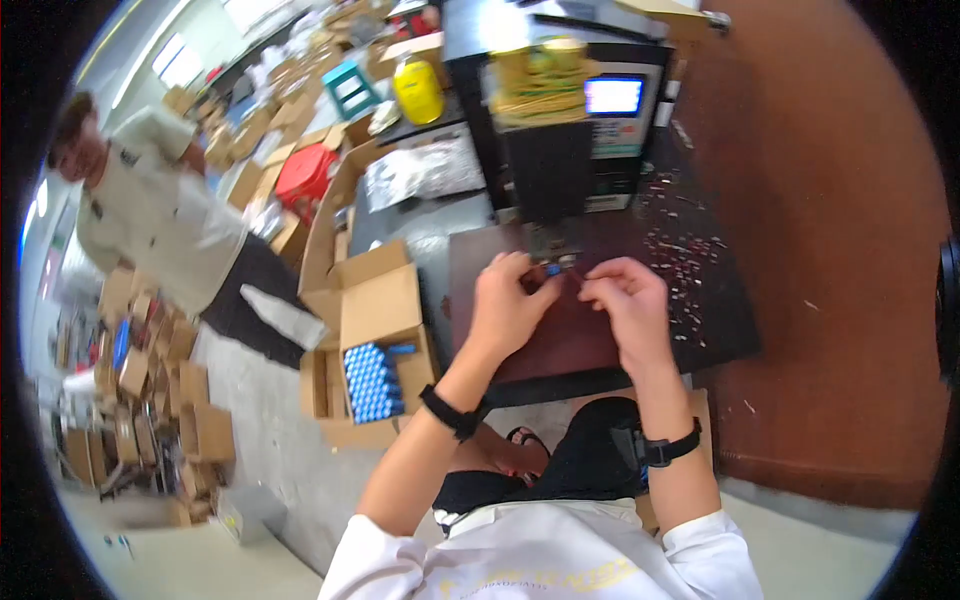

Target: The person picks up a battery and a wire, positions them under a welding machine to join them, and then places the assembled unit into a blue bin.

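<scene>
At the foot of a black bench machine (550, 170), both my hands work close together over a dark reddish-brown board (485, 350). My left hand (508, 308) is closed in a pinch on a small blue piece (553, 269), mostly hidden by the fingers. To its right, my right hand (632, 298) has thumb and fingertips pressed together, a little apart from the left hand. Whatever its fingertips hold is too small to make out. Small metal parts of the machine (567, 259) lie just beyond the fingertips.
Many small metal pieces (685, 260) lie scattered right of the board. An open cardboard box (385, 300) of blue cylinders (370, 383) stands at left. Behind it are a silvery plastic bag (425, 172) and a yellow bottle (418, 90). Another person (165, 210) stands far left.
</scene>
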Tool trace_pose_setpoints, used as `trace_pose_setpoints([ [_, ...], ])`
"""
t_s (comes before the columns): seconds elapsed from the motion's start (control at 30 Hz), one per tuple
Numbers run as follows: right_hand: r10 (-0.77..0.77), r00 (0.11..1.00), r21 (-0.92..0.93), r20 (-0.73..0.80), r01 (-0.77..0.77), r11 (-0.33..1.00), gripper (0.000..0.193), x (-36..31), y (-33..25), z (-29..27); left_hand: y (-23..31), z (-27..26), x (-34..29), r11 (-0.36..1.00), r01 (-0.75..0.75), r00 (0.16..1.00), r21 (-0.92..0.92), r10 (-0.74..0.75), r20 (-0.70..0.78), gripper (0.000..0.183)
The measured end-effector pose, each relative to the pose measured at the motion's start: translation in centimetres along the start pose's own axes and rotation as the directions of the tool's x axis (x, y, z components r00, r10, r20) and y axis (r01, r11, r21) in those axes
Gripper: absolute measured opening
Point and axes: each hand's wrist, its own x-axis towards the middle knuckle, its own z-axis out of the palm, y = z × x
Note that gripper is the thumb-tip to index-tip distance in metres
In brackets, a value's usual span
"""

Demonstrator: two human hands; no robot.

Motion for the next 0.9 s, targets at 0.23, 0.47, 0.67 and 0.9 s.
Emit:
trace_pose_setpoints([
  [0.23,-0.098,0.994,-0.052,0.049,0.1,0.994,0.009,-1.8,0.4,-1.3,0.3,0.2,-0.3,0.994,0.066,0.985,-0.088,-0.051,0.165,0.022],
  [0.47,-0.107,0.976,-0.135,-0.192,0.082,0.987,0.009,-12.2,-3.9,-11.2,1.5,-1.4,-0.3,0.998,-0.027,0.964,-0.055,0.041,0.262,0.02],
  [0.67,0.218,0.947,-0.637,-0.234,-0.319,0.702,0.023,-18.8,1.4,-23.2,1.7,-0.9,-0.4,0.994,0.027,0.966,-0.104,0.001,0.26,0.014],
  [0.9,0.145,0.954,-0.708,-0.261,-0.291,0.644,0.021,-13.6,2.5,-25.4,1.0,-1.3,-0.5,0.997,0.01,0.962,-0.08,0.012,0.272,0.014],
])
